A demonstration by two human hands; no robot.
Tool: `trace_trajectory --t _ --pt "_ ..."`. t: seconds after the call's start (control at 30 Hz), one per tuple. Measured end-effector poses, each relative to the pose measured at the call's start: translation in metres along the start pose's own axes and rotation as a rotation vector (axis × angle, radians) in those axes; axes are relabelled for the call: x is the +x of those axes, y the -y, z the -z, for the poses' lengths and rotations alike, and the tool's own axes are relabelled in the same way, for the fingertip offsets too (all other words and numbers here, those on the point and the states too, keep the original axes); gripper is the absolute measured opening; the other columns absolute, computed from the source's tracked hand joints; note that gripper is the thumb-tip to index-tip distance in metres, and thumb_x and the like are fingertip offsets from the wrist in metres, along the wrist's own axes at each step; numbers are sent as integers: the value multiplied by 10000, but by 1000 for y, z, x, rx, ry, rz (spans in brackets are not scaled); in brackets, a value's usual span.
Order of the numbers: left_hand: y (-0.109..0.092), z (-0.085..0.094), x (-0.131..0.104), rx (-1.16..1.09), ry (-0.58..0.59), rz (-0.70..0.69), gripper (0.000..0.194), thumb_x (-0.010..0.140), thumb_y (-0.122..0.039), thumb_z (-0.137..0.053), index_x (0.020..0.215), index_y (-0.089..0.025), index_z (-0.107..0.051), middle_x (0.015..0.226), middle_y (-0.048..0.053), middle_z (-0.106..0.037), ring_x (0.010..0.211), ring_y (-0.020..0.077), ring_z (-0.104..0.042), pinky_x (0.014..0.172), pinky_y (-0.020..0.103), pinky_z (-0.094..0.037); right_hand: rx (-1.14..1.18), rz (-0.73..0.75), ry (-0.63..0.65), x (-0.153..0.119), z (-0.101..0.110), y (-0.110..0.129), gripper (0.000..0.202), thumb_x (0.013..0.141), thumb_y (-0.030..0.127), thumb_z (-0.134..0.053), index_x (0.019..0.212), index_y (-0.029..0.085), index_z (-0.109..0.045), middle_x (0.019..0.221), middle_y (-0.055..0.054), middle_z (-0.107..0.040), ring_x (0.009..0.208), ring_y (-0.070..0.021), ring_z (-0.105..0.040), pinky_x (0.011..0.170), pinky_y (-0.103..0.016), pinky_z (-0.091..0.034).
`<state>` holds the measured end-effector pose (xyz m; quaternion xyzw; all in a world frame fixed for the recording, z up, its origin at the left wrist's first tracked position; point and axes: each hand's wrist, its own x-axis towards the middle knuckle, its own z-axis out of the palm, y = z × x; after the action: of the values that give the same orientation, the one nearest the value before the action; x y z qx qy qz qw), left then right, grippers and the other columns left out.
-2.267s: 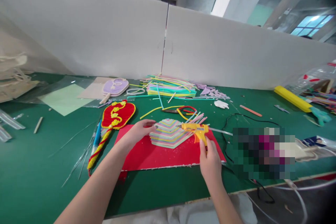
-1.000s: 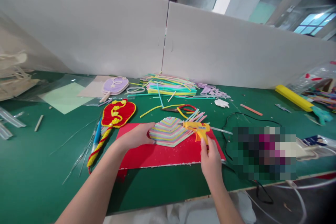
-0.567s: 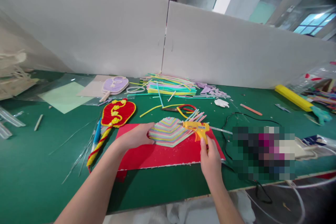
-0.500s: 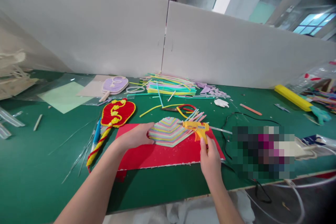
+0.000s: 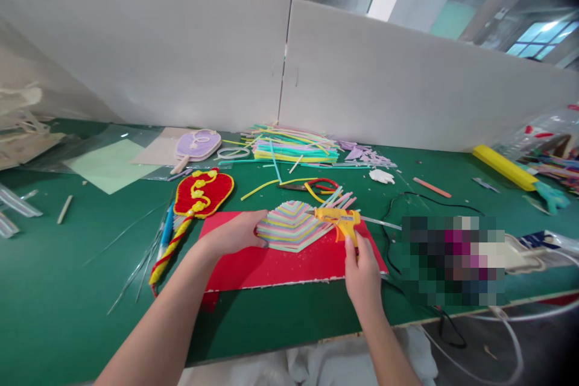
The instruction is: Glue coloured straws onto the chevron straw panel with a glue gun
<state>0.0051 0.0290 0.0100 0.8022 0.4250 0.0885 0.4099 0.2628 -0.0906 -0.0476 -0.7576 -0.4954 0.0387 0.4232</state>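
My right hand [image 5: 363, 268] is wrapped round the handle of a yellow hot glue gun [image 5: 338, 217], with a clear glue stick [image 5: 382, 223] poking out of its back. The gun's nozzle points left, at the right part of a striped pipe-cleaner panel [image 5: 294, 226]. Pastel strips form V-shaped rows on this panel, and loose strip ends stick out at its upper right. My left hand [image 5: 242, 232] grips the panel's left edge, its thumb at the near side and fingers at the far side. Beneath the panel lies a red board [image 5: 280, 271].
Left of the board rests a red and yellow fan [image 5: 203, 196] with a twisted handle. Behind are red-handled pliers [image 5: 312, 186], a pile of pastel pipe cleaners [image 5: 294, 149] and a purple fan [image 5: 198, 145]. A black cord [image 5: 392, 259] runs at right, near a blurred-out patch.
Both hands, the glue gun and the striped panel stay in nearly the same place. Only a slight shift of the camera shows.
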Motion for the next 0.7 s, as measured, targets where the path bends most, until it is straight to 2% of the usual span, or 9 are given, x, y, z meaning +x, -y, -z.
trace_trajectory --t 0.33,0.53,0.7 --pt "0 1 0 -9 -9 1 395 645 -180 -658 1029 -263 -620 1088 -9 -706 990 234 -645 834 277 -477 6 -22 7 0 -1 -1 633 908 617 -275 1179 134 -582 1101 -182 -633 987 -293 -609 755 -391 -497" --pt "-6 3 -3 -65 34 -12 467 643 -160 -653 1092 -281 -615 1138 -25 -694 1030 220 -637 839 257 -474 -3 -16 0 0 0 0 616 915 605 -272 1175 142 -583 1077 -175 -637 965 -285 -612 742 -379 -492" --pt "-7 3 -4 -23 13 13 359 663 -247 -683 1016 -241 -616 1078 -6 -704 975 222 -645 812 268 -480 15 -8 -4 0 0 1 588 919 591 -284 1166 149 -584 1068 -168 -636 977 -276 -608 767 -373 -491"
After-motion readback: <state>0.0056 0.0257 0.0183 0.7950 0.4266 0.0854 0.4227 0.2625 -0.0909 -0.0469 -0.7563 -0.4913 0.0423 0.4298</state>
